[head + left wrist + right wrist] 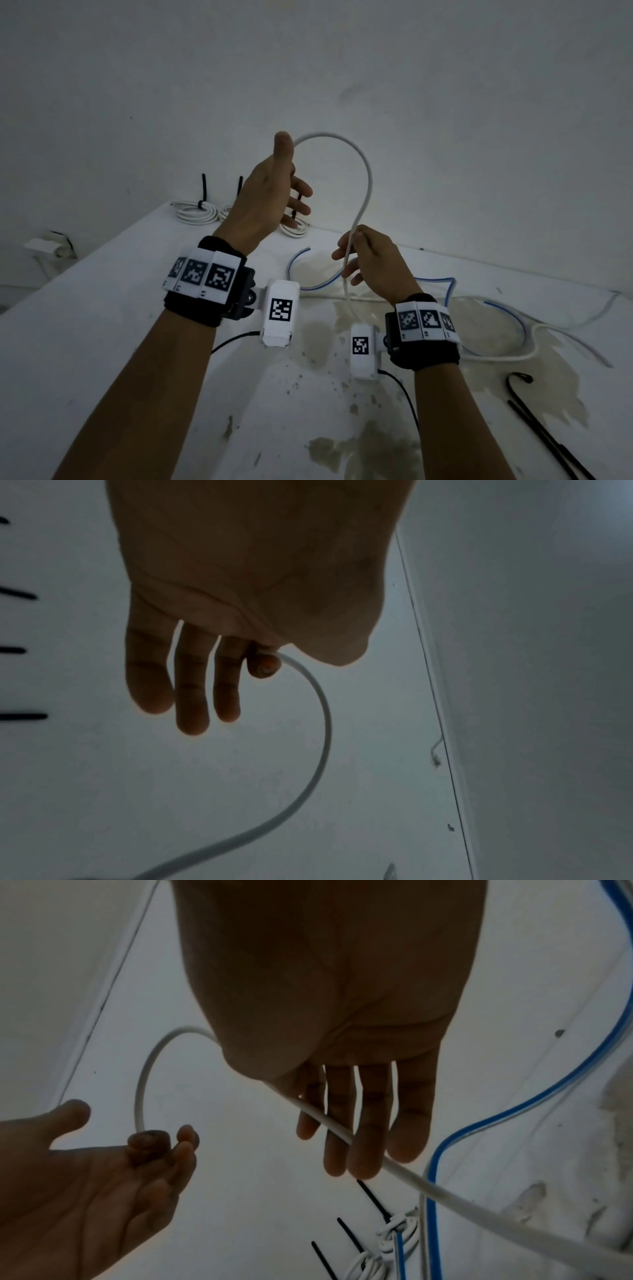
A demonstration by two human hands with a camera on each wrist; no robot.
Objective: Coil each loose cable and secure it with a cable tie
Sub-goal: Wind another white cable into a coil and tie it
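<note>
Two hands are raised over my stained white table [144,308]. Near right on it lie loose black cable ties [544,428]. My right hand [371,262] pinches a white cable [368,178] partway along, other fingers loosely spread. From there the cable arcs up and left to my left hand [270,192], whose index finger and thumb pinch its end, remaining fingers extended. Farther left, by the wall, sit tied coils [195,210].

free: table front [137,394] | blocked: blue-striped cable [507,308] right, tied coils [195,210] rear
</note>
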